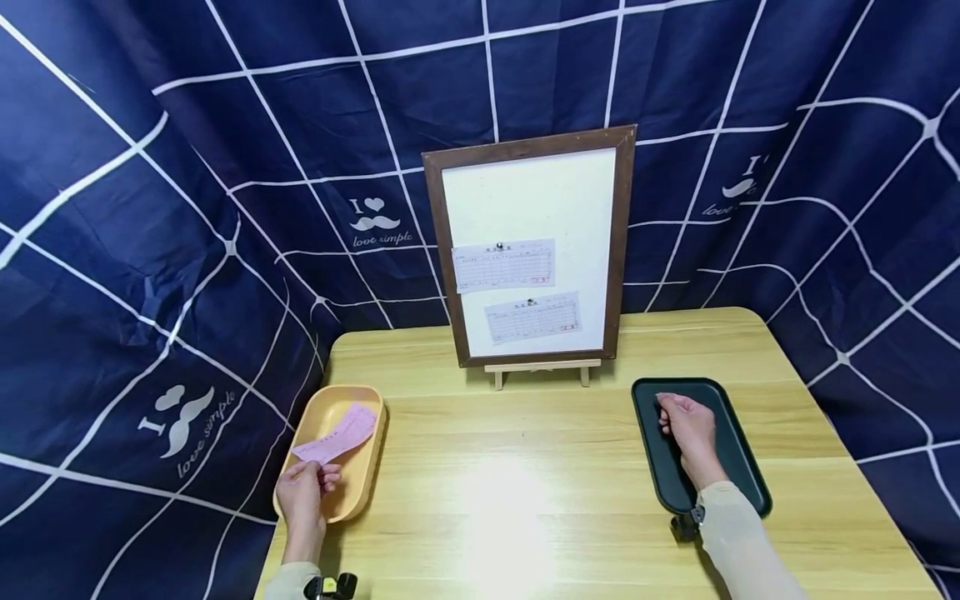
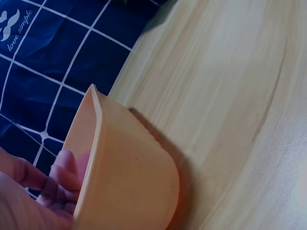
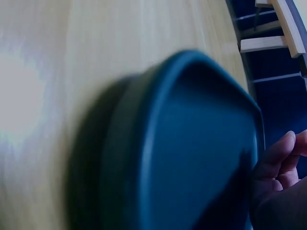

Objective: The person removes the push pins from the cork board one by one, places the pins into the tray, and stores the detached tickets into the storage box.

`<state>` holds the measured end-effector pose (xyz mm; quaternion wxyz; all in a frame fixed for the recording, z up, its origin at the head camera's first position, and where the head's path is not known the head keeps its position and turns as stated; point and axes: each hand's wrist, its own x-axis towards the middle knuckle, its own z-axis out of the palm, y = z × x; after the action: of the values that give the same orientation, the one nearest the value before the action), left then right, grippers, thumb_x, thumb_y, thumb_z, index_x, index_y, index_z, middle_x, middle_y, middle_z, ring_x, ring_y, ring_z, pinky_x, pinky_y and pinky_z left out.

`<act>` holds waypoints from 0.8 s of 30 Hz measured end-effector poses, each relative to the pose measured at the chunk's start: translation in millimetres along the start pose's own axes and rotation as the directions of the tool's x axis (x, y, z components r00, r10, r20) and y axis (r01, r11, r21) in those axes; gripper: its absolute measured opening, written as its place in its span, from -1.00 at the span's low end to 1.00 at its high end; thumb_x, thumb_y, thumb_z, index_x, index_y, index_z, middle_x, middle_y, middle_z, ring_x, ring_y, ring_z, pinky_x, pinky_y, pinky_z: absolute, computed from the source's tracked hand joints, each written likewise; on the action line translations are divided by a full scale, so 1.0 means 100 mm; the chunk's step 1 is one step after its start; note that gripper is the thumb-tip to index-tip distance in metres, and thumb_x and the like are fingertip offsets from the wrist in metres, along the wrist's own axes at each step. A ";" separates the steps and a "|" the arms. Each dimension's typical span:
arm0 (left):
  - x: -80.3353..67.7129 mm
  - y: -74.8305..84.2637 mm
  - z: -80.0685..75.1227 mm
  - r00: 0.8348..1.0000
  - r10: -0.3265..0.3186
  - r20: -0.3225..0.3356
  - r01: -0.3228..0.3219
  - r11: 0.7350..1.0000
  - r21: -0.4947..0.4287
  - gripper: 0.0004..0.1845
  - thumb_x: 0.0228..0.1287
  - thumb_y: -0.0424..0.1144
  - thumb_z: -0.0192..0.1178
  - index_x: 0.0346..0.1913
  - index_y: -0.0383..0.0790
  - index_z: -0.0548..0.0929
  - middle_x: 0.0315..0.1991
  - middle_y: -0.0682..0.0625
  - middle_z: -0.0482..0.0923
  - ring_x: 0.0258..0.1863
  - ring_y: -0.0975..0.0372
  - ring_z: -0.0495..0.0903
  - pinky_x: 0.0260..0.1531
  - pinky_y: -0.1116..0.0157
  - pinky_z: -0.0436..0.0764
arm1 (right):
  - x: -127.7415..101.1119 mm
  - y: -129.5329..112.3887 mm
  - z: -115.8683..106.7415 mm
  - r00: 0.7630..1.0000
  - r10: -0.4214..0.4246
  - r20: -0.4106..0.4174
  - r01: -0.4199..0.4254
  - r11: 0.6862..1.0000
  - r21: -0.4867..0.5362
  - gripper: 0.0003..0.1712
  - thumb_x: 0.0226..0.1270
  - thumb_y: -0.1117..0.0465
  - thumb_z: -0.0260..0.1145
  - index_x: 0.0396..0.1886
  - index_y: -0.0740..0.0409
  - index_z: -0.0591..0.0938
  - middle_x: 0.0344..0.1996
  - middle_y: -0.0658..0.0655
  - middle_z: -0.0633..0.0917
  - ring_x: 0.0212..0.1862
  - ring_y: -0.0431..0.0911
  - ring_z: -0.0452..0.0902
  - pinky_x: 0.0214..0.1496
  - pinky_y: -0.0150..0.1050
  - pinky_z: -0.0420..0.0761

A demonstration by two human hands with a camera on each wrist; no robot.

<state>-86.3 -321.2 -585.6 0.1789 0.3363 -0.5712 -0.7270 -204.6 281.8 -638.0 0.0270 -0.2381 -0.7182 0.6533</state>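
Observation:
My left hand (image 1: pixel 302 497) pinches the near end of a pink printed paper slip (image 1: pixel 347 433), which slants over the yellow-orange tray (image 1: pixel 371 479). In the left wrist view, the fingers (image 2: pixel 62 179) reach inside the tray wall, which hides most of the slip. Over the dark green tray (image 1: pixel 738 454) is my right hand (image 1: pixel 690 429), fingers curled and thumb tip against the index finger. The right wrist view shows the thumb and index finger (image 3: pixel 283 151) meeting beyond the tray's edge; nothing shows between them.
A brown-framed whiteboard (image 1: pixel 573 208) stands on a small wooden easel (image 1: pixel 542 367) at the table's back. Two printed slips are pinned to it, an upper slip (image 1: pixel 517 271) and a lower slip (image 1: pixel 528 321). Navy checked curtains (image 1: pixel 420 92) surround the pale wooden table (image 1: pixel 450 433).

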 end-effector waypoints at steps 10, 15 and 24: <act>0.03 0.03 -0.05 0.998 -0.050 0.046 0.048 0.998 0.035 -0.89 0.57 -0.55 -0.10 -0.02 -0.48 0.44 -0.55 -0.02 0.75 -0.62 0.37 0.67 -0.62 0.52 0.59 | 0.01 0.04 -0.09 1.000 0.013 0.025 -0.010 0.994 -0.106 -0.64 0.61 0.17 0.36 0.07 0.45 0.68 -0.55 -0.10 0.68 -0.50 -0.30 0.59 -0.48 -0.45 0.64; 0.04 0.02 -0.06 1.000 -0.018 0.013 0.018 1.000 -0.006 -0.90 0.55 -0.56 -0.07 -0.02 -0.50 0.43 -0.55 -0.06 0.74 -0.65 0.34 0.67 -0.65 0.51 0.59 | 0.01 0.05 -0.14 0.998 0.025 0.054 -0.014 0.980 -0.199 -0.59 0.63 0.10 0.34 0.08 0.43 0.68 -0.55 -0.10 0.68 -0.51 -0.29 0.59 -0.51 -0.40 0.60; 0.06 0.00 -0.08 0.999 0.029 -0.038 -0.029 1.000 0.000 -0.93 0.53 -0.57 -0.04 -0.10 -0.40 0.41 -0.59 -0.04 0.72 -0.69 0.33 0.67 -0.68 0.49 0.60 | 0.03 0.07 -0.16 0.997 0.036 0.072 -0.016 0.966 -0.258 -0.55 0.63 0.10 0.31 0.16 0.44 0.67 -0.54 -0.08 0.70 -0.52 -0.26 0.64 -0.52 -0.38 0.58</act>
<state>-84.8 -330.8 -587.8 0.2003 0.3415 -0.5725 -0.7180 -200.0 298.1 -643.0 -0.0401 -0.2240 -0.7941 0.5635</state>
